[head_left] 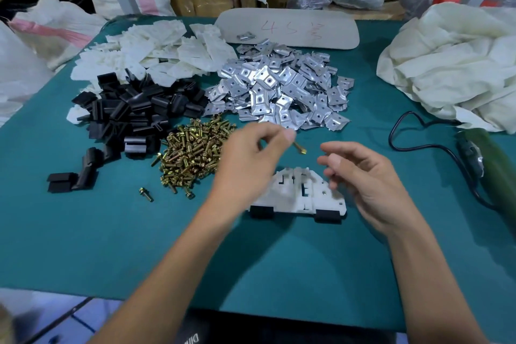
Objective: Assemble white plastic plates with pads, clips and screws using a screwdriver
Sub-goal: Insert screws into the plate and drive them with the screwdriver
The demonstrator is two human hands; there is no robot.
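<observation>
A white plastic plate (307,193) lies flat on the green table, with black pads (328,216) on its two near corners. My left hand (248,159) hovers above its left part and pinches a brass screw (300,148) between thumb and fingers. My right hand (363,176) hangs over the plate's right side, fingers loosely curled and holding nothing. Behind lie a pile of brass screws (192,153), a heap of black pads (134,112), a heap of metal clips (282,86) and a stack of white plates (150,50).
A green electric screwdriver (491,170) with a black cord (413,145) lies at the right. A big white bag (458,64) sits behind it. A grey oval board (290,28) lies at the back. One loose screw (146,194) lies at the left.
</observation>
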